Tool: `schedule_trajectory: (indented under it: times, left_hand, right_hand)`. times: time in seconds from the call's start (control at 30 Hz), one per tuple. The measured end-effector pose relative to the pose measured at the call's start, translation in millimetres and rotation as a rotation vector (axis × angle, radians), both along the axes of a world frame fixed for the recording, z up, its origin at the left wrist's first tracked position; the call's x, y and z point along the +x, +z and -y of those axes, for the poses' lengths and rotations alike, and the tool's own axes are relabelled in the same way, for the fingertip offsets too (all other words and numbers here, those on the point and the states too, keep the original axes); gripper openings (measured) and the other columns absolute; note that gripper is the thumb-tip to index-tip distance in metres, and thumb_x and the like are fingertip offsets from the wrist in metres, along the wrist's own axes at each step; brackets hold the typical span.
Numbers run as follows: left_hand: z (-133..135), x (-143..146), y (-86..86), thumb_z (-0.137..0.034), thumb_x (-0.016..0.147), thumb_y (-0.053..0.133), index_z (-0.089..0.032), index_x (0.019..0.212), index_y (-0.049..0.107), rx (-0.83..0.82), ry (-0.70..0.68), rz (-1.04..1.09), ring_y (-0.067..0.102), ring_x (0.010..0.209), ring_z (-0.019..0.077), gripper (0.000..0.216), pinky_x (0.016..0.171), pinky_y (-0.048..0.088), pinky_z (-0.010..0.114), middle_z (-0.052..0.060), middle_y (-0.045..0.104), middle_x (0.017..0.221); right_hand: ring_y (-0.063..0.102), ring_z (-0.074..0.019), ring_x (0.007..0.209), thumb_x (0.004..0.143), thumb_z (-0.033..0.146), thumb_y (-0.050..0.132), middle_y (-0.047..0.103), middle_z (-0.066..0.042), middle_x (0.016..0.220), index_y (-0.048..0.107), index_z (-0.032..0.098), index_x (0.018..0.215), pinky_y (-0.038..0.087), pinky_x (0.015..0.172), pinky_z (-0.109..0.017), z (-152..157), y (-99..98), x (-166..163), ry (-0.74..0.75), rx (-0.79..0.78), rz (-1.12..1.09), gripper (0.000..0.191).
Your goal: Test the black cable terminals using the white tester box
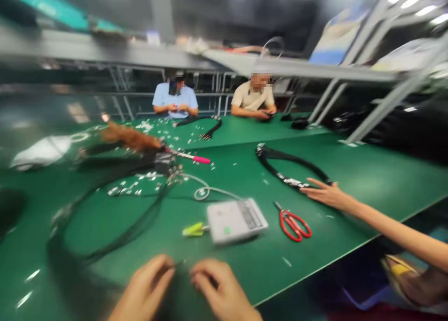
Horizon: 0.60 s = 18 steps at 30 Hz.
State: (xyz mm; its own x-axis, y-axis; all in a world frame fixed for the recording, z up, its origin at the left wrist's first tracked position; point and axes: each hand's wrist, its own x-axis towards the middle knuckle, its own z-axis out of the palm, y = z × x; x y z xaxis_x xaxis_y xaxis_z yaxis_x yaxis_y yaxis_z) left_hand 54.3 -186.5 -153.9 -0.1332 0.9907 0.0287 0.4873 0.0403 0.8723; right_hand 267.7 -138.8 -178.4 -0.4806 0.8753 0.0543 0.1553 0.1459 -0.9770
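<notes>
Near the front edge of the green table, my left hand point(149, 286) is closed in a pinch, and a small dark tip pokes out past its fingers toward the right. What it belongs to is too blurred to name. A short gap to the right, my right hand point(220, 286) has its fingers curled together; whatever they hold, if anything, is hidden. Just beyond my hands lies a light grey box point(236, 222) with a green dot, and yellow-green clips point(193, 229) at its left side. A grey cord point(205, 190) runs from its back to a connector cluster.
Red-handled scissors point(294, 225) lie right of the box. A co-worker's hand point(324, 193) rests on a black cable bundle point(296, 158). Another black bundle point(122, 237) loops at left. Behind it are a brown duster point(131, 138) and white scraps. Two people point(175, 99) sit across.
</notes>
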Motion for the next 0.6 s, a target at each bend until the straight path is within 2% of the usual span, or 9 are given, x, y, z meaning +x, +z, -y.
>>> schedule_trajectory:
  times: [0.1,0.23,0.37,0.43,0.5,0.53,0.6]
  left_hand:
    - [5.8,2.8,-2.9,-0.036,0.095,0.050,-0.020,0.086,0.066,-0.044,-0.158,-0.072,0.064,0.080,0.0193,0.025,0.076,0.052,0.028,0.005,0.070,0.084]
    - [0.1,9.1,9.8,-0.025,0.097,0.049,-0.019,0.090,0.063,-0.047,-0.187,-0.087,0.061,0.081,0.0179,0.017,0.075,0.048,0.028,0.005,0.067,0.087]
    - [-6.4,11.4,16.0,-0.021,0.095,0.050,-0.018,0.087,0.062,-0.028,-0.196,-0.075,0.059,0.078,0.0166,0.015,0.073,0.046,0.026,0.003,0.065,0.083]
    - [-9.1,10.9,16.0,-0.021,0.096,0.050,-0.018,0.086,0.062,-0.031,-0.191,-0.069,0.059,0.076,0.0161,0.016,0.072,0.045,0.026,0.002,0.065,0.082]
    - [-11.1,10.2,15.9,-0.022,0.096,0.050,-0.018,0.087,0.063,-0.038,-0.179,-0.051,0.059,0.077,0.0158,0.016,0.073,0.045,0.026,0.002,0.067,0.084]
    - [-11.7,9.8,16.2,-0.022,0.096,0.051,-0.018,0.088,0.064,-0.038,-0.174,-0.041,0.060,0.078,0.0158,0.016,0.073,0.045,0.026,0.002,0.067,0.085]
    - [-12.3,9.1,17.5,-0.021,0.095,0.052,-0.018,0.089,0.065,-0.026,-0.174,-0.028,0.061,0.080,0.0157,0.015,0.074,0.045,0.025,0.002,0.068,0.086]
  right_hand:
    - [0.068,-0.0187,0.083,0.098,0.038,0.051,0.073,-0.006,0.093,0.070,0.022,0.103,0.052,0.081,-0.031,14.8,-11.1,-13.4,-0.014,-0.035,0.013,0.025]
    - [0.067,-0.0198,0.092,0.099,0.031,0.049,0.072,-0.006,0.100,0.070,0.026,0.110,0.051,0.087,-0.031,9.0,-0.8,-5.2,0.044,0.022,0.058,0.024]
    - [0.062,-0.0258,0.115,0.094,0.026,0.056,0.067,-0.010,0.127,0.064,0.025,0.128,0.046,0.102,-0.039,29.9,3.7,-10.4,0.348,0.177,0.130,0.035]
    - [0.064,-0.0278,0.113,0.092,0.026,0.059,0.068,-0.012,0.126,0.065,0.022,0.126,0.049,0.099,-0.040,41.2,1.5,-15.9,0.551,0.224,0.145,0.035]
    - [0.068,-0.0260,0.105,0.093,0.026,0.059,0.073,-0.011,0.117,0.070,0.021,0.118,0.052,0.093,-0.037,45.1,1.6,-18.9,0.688,0.190,0.108,0.028]
    - [0.069,-0.0241,0.101,0.093,0.026,0.058,0.075,-0.009,0.111,0.072,0.022,0.113,0.052,0.091,-0.035,43.5,3.3,-19.1,0.667,0.147,0.087,0.025]
    - [0.069,-0.0209,0.094,0.093,0.026,0.057,0.076,-0.006,0.100,0.074,0.023,0.103,0.052,0.086,-0.033,34.1,9.5,-18.0,0.441,0.018,0.064,0.019]
